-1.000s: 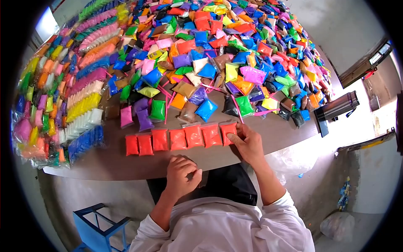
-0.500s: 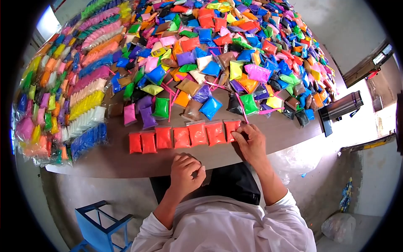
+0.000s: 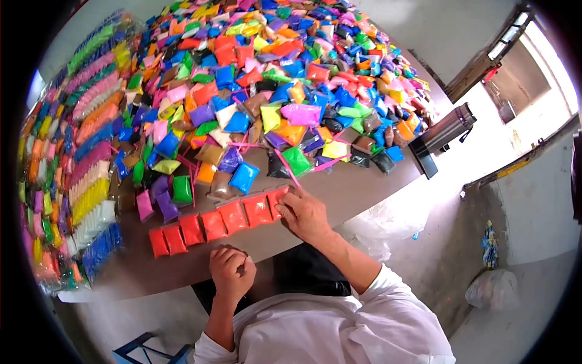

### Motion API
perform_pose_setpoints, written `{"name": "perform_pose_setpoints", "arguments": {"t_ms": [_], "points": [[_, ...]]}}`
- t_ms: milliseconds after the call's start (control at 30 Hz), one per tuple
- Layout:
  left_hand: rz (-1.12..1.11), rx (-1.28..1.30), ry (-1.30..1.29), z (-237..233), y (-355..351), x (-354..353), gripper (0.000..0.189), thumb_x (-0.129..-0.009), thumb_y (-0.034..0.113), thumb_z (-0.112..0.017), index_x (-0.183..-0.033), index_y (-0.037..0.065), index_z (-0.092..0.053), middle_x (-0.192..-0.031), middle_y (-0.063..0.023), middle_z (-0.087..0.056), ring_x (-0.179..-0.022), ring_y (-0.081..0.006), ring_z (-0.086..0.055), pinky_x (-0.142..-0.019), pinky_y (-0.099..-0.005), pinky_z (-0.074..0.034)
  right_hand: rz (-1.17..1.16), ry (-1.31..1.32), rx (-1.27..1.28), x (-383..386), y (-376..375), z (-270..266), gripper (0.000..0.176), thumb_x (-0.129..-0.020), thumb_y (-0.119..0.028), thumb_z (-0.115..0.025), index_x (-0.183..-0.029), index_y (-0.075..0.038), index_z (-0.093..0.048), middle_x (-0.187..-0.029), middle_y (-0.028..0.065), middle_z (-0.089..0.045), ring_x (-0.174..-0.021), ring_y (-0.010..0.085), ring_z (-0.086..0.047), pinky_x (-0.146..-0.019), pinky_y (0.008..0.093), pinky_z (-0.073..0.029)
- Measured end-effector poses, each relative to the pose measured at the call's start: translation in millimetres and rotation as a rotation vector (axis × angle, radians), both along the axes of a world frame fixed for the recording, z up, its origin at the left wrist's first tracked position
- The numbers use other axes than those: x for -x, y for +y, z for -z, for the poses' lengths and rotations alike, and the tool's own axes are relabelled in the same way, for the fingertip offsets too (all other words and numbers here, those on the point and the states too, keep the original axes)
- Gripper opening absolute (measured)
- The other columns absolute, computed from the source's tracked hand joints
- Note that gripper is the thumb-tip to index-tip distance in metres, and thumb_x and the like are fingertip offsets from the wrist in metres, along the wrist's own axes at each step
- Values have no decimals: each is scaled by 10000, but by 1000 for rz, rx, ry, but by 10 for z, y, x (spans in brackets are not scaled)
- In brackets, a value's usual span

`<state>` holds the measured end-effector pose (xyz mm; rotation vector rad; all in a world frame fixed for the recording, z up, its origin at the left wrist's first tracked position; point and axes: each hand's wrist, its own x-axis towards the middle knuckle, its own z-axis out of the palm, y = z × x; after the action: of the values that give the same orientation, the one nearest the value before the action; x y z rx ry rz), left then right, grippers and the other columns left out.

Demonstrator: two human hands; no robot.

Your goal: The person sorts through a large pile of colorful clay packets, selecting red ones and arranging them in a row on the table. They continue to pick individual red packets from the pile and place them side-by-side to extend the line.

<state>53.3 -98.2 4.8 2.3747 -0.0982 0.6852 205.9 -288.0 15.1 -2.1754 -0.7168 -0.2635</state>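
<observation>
Several red packets (image 3: 232, 217) lie side by side in a slanting row near the table's front edge. At the row's right end, my right hand (image 3: 303, 212) has its thumb and fingers pressed on the last red packet (image 3: 276, 202). My left hand (image 3: 231, 270) is loosely curled at the table edge, below the middle of the row, and touches no packet; whether its fingers enclose anything is hidden. Just beyond the row lie a blue packet (image 3: 244, 177), a green packet (image 3: 296, 161) and a pink strip (image 3: 290, 170).
A large heap of coloured packets (image 3: 242, 73) covers the back of the table (image 3: 364, 193). Sorted packets in plastic (image 3: 91, 200) fill the left side. A metal cylinder on a black base (image 3: 447, 128) stands at the right edge. A blue stool (image 3: 148, 349) is at lower left.
The view has turned, so the table and row appear tilted and shifted left. My right hand remains at the row's last packet, and my left hand is still curled near the edge.
</observation>
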Motion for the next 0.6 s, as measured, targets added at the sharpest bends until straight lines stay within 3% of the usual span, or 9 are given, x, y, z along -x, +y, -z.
{"name": "perform_pose_setpoints", "arguments": {"t_ms": [100,167,267,367,400,467,533,600], "points": [[2,-1,-21,30,-4,7,193,-739,32,-676,-669,76,-503,-707,-48,-601,-691,-275,-574,-693,-402,-406,-31,53,-23,-48,-76,36,129,-896,-184,-729,-969,-87,-684,-941,110,-655,-813,332,-662,-685,406,-529],[-5,-16,-23,34,-6,16,194,-741,28,-673,-673,79,-498,-711,-47,-604,-690,-275,-574,-692,-404,-405,-107,278,-250,-49,-132,77,117,-891,-140,-744,-975,-69,-704,-927,108,-664,-787,281,-656,-689,362,-518],[-26,-25,-19,51,-26,46,195,-742,21,-666,-679,85,-492,-717,-46,-608,-687,-276,-572,-689,-406,-402,-36,330,-468,-36,-211,107,102,-887,-106,-750,-959,-46,-712,-895,116,-667,-778,237,-643,-702,335,-506],[-25,-28,-33,61,-12,17,195,-739,19,-660,-679,89,-488,-713,-44,-605,-682,-278,-569,-685,-406,-400,85,318,-403,-151,-404,31,119,-885,-108,-746,-956,-23,-701,-870,131,-665,-791,237,-648,-712,337,-506],[-22,-21,-25,70,-14,19,196,-737,20,-658,-677,91,-485,-707,-44,-600,-679,-278,-567,-684,-407,-398,138,213,-345,-235,-447,-78,92,-920,-73,-721,-936,5,-674,-835,72,-648,-764,150,-594,-698,307,-481],[-24,-21,-10,41,-18,16,192,-734,24,-657,-678,90,-485,-701,-44,-596,-677,-277,-566,-682,-407,-397,252,153,-257,-505,-543,-257,106,-940,-91,-694,-961,11,-677,-829,95,-649,-757,173,-600,-699,314,-484],[-25,-19,11,30,-24,7,189,-731,27,-655,-678,89,-484,-696,-43,-591,-674,-275,-565,-680,-407,-397,329,-161,-218,-1066,-734,-194,135,-963,-116,-658,-988,15,-685,-830,133,-671,-742,203,-623,-686,329,-490],[-39,-33,15,31,-24,5,180,-724,32,-651,-677,90,-487,-688,-42,-586,-672,-269,-563,-678,-403,-394,423,-140,-261,-1633,-876,-268,140,-949,-108,-628,-999,7,-690,-878,212,-682,-834,357,-673,-749,422,-523]]}}
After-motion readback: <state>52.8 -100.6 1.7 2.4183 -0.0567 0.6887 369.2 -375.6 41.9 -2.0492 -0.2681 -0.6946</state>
